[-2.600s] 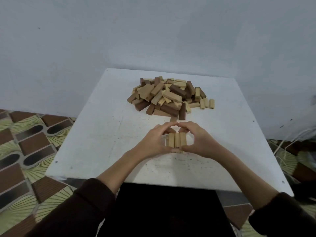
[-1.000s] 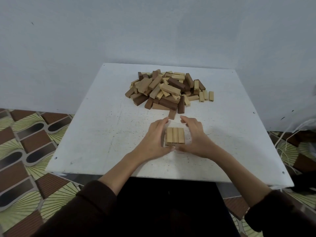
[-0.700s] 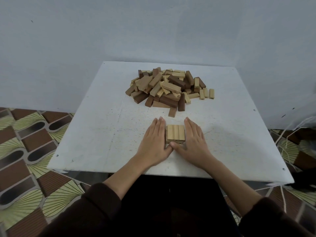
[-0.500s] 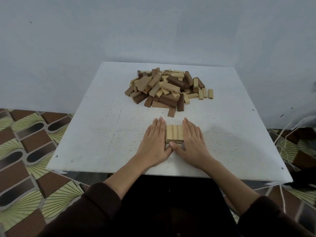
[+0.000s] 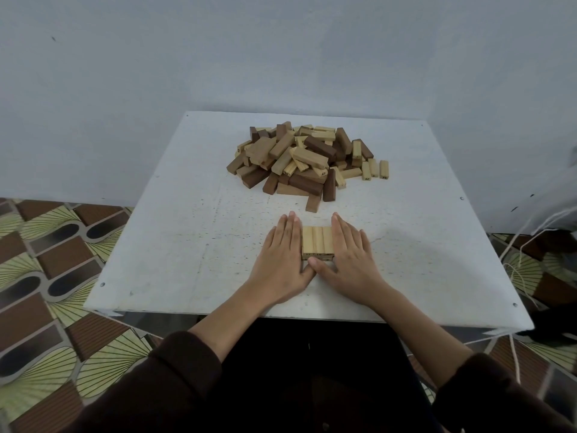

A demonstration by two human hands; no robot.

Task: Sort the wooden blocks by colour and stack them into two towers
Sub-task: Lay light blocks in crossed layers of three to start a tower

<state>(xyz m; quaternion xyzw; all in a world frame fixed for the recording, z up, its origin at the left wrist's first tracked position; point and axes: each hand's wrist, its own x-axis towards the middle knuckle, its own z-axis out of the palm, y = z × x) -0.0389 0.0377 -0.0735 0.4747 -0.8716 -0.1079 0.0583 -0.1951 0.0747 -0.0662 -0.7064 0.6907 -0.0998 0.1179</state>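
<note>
A low tower of light wooden blocks (image 5: 318,245), three side by side on top, is set near the middle of the counter's (image 5: 187,229) front edge. The left hand (image 5: 282,260) and right hand (image 5: 349,260) are laid flat and open against its sides, thumbs at its near face. The layer could probably be skewed by uneven pressure. Toward the back edge a mixed pile (image 5: 306,160) is heaped, and a lone brown block (image 5: 313,203) lies between.

Home-like room: patterned floor tiles (image 5: 53,264), plain wall (image 5: 281,51), small white table (image 5: 187,245)
</note>
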